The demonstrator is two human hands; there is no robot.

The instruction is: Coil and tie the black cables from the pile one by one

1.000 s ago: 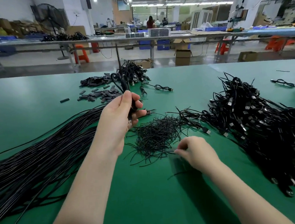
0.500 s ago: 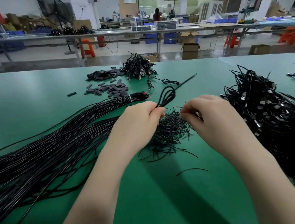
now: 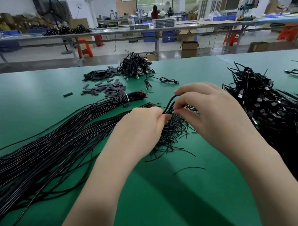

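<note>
Reaching forward over the green desk (image 3: 37,107), both forearms bare, knuckles up, meeting above the heap of short black ties (image 3: 171,134). Left hand (image 3: 142,126) curling tight, fingertips pinching the coiled black cable (image 3: 170,105) at its near end. Right hand (image 3: 212,111) arching over from the other side, thumb and forefinger closing on the same cable, remaining fingers bent above it. Cable loop rising between the two hands, just off the desk; whether a tie is already wrapping it, impossible to tell.

Lying left of the left hand: long straight black cables (image 3: 45,147) fanning toward the near edge, one bundle bound with a white band. Sitting right of the right hand: large tangled pile of cables with plugs (image 3: 273,113). Lying beyond both hands: flat dark sleeve pieces (image 3: 110,89), a smaller heap of coiled cables (image 3: 133,66) and one tied cable (image 3: 167,80) by itself. Lying near the wrists: one stray tie (image 3: 188,169).
</note>
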